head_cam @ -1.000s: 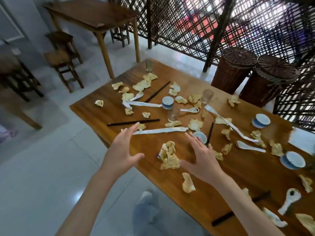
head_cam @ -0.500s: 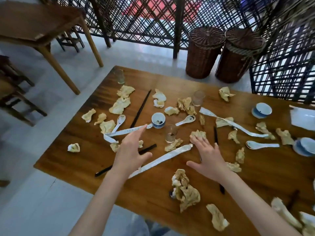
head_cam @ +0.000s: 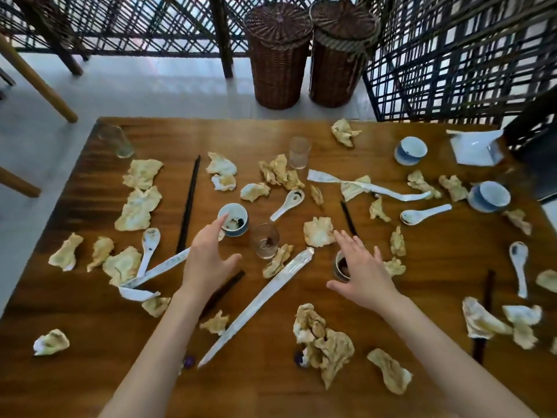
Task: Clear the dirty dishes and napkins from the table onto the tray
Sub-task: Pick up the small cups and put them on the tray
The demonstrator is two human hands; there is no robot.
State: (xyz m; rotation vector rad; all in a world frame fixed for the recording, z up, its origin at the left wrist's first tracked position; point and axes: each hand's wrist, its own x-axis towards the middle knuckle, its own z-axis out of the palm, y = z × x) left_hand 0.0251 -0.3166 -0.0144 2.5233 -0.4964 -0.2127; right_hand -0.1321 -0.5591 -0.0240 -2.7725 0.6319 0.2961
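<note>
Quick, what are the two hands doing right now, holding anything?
Left hand: open, fingers spread, holding nothing, fingertips near a small blue cup.
Right hand: open, fingers spread, holding nothing, above another small cup.

The single head view looks steeply down, close over the table (head_cam: 422,297).

Pale tiled floor (head_cam: 156,86), dark lattice screen (head_cam: 135,22) (two wicker baskets (head_cam: 278,55))

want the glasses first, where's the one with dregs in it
In the head view, the glass with dregs stands mid-table between the left hand and right hand, beside the small bowl.
</note>
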